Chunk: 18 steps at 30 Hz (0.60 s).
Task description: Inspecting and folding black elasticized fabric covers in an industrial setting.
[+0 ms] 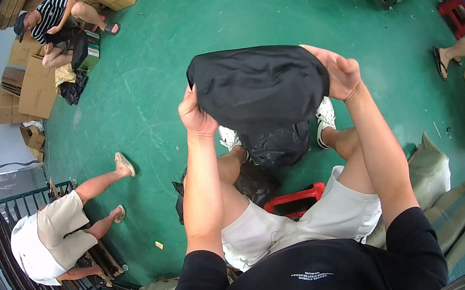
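A piece of smooth black fabric (263, 85), rounded at its ends and lightly creased, is held up in front of me. What kind of article it is I cannot make out. My left hand (197, 114) grips its left end, thumb up along the near side and the fingers hidden behind the fabric. At the other end my right hand (342, 73) holds the right edge, its fingers partly covered by the cloth. Below the fabric, a black plastic bag (279, 144) sits on the floor between my feet, its upper part hidden.
I sit with a red plastic stool (295, 198) showing between my thighs. Woven sacks (433, 171) stand close on my right. To the left, a person (59, 235) bends over a green metal rack (11, 203). Another person (55, 21) sits far left by cardboard boxes (37, 88).
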Each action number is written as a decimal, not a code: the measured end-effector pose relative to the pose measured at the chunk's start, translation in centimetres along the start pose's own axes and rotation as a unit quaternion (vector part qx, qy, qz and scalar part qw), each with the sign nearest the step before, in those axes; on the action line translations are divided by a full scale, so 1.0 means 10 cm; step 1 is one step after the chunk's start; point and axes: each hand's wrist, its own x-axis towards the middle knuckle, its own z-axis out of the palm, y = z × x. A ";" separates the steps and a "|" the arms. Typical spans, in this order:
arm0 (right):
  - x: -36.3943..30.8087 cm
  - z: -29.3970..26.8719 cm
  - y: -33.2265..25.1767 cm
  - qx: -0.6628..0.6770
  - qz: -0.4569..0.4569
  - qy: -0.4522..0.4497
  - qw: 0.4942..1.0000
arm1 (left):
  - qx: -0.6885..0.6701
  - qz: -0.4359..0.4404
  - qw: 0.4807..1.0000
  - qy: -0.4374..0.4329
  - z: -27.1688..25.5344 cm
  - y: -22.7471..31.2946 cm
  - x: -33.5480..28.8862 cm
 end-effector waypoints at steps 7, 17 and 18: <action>-0.28 -0.16 -0.08 -0.153 0.174 -0.079 0.970 | 0.039 0.105 0.993 -0.041 0.15 -0.04 -0.21; -0.04 -0.40 0.53 -0.086 0.092 0.354 0.927 | 0.017 -0.258 0.893 0.367 -0.42 0.09 -0.08; -0.01 -0.41 0.57 -0.074 0.072 0.400 0.911 | 0.025 -0.326 0.878 0.350 -0.41 0.02 -0.11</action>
